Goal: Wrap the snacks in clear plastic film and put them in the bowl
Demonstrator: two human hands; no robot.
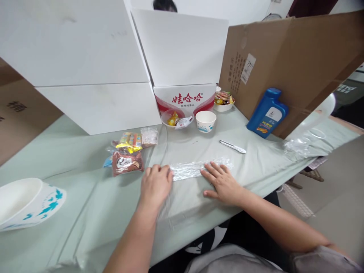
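Observation:
A strip of crumpled clear plastic film (186, 169), folded long and narrow, lies on the table in front of me. At its left end, my left hand (156, 184) is closed, fingers curled against the edge of the film. My right hand (223, 184) lies on the right part with its fingers spread and flat. Just beyond the right hand is a white utility knife (232, 146). Left of my left hand sit a brown snack packet (127, 163), yellow packets (129, 141) and a clear bag of pale contents (149, 137).
A paper bowl (206, 121) and a clear bowl of packets (167, 124) stand before white boxes (184, 47). Another bowl of snacks (224, 108) is behind. A blue bottle (267, 113) leans by a brown carton (273, 57). A large paper tub (48, 203) stands at left.

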